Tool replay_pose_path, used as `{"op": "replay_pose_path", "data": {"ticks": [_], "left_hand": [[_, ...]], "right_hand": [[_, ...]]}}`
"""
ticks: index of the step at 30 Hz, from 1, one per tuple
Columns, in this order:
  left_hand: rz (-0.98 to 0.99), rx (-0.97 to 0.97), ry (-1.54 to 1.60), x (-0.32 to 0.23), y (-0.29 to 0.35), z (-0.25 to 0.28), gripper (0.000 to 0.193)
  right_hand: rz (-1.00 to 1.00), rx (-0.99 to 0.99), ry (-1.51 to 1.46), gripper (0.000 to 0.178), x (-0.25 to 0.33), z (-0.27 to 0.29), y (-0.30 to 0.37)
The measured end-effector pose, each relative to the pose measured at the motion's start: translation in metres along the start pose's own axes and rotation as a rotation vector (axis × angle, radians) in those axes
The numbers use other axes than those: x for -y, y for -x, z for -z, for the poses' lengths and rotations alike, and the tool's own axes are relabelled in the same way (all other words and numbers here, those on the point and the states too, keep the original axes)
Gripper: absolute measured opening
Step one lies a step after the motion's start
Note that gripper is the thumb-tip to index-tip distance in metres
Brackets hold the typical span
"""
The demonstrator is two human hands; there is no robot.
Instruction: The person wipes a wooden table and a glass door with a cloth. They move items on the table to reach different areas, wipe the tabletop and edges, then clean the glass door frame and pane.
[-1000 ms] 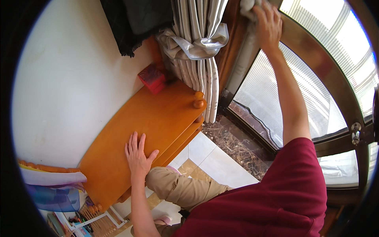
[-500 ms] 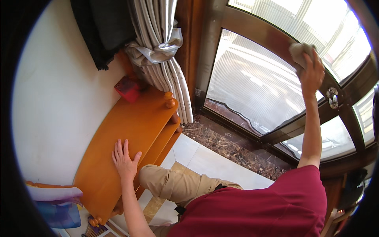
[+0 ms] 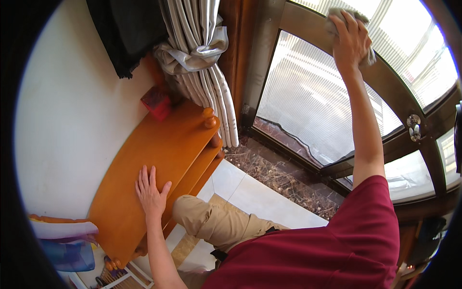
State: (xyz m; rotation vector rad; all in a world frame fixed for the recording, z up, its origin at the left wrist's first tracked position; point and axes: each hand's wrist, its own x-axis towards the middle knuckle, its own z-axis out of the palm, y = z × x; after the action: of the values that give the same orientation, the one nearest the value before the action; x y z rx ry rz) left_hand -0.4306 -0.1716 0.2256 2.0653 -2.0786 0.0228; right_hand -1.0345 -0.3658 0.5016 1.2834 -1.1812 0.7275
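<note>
My right hand (image 3: 352, 45) is stretched far up to the right, its fingers curled over a grey-beige cloth (image 3: 364, 19). The cloth is pressed against the dark metal crossbar (image 3: 310, 21) of a glazed door, between two ribbed glass panes. Below it lies the lower pane (image 3: 308, 96). My left hand (image 3: 153, 195) rests flat with fingers spread on the top board of an orange-brown wooden shelf unit (image 3: 144, 144), holding nothing.
A silver door knob (image 3: 414, 127) sticks out right of my forearm. A tied silver curtain (image 3: 197, 58) hangs beside the door frame, near a dark hanging cloth (image 3: 127, 33). On the shelf's far end stands a red box (image 3: 156, 102). Dark marble (image 3: 269, 166) borders the pale floor tiles.
My right hand has moved left and upward along the door's crossbar with the cloth. My left hand stays on the shelf top.
</note>
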Motion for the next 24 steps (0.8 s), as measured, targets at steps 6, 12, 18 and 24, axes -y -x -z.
{"op": "replay_pose_path", "data": {"ticks": [6,12,18,24], "left_hand": [[0.161,-0.005,-0.047,-0.022,-0.008,-0.007,0.069],[0.174,-0.013,-0.058,-0.027,-0.011,-0.009,0.069],[0.189,0.019,-0.069,-0.026,-0.011,-0.005,0.069],[0.171,0.007,-0.059,-0.026,-0.017,-0.008,0.074]], "right_hand": [[0.115,-0.003,-0.350,0.041,0.108,-0.057,-0.052],[0.265,0.134,-0.163,0.025,0.163,-0.106,0.064],[0.296,0.294,-0.276,0.024,0.211,-0.112,0.188],[0.609,0.810,-0.362,0.012,0.231,-0.110,0.283]]}}
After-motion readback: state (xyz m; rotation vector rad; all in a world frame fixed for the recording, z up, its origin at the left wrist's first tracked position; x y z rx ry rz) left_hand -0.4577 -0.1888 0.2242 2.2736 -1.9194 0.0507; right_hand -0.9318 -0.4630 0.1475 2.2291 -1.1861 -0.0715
